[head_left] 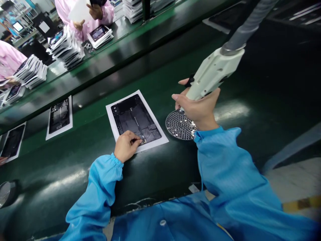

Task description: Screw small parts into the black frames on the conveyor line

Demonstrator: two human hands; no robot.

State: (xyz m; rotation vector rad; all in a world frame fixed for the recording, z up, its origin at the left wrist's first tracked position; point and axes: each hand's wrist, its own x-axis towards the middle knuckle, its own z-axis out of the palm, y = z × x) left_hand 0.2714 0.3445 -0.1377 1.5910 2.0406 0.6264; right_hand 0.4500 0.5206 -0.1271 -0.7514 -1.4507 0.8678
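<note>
My right hand (200,108) is wrapped round a pale electric screwdriver (215,72), its tip pointing down at a round metal screw tray (179,125) full of small holes. Several shiny bits, apparently screws, glint in that tray. With thumb and fingers pinched together, my left hand (127,146) rests at the near edge of an opened tablet housing (136,117). What the pinch holds, if anything, is too small to make out. The black housing shows its inner side and lies on a white sheet (160,138).
More housings (59,115) on white sheets lie to the left along the green bench (95,177). A round dish (7,193) sits at the left edge. Across a raised rail, people in pink sleeves (107,11) handle tablets beside tall stacks (66,48). A grey hose (259,20) runs up from the screwdriver.
</note>
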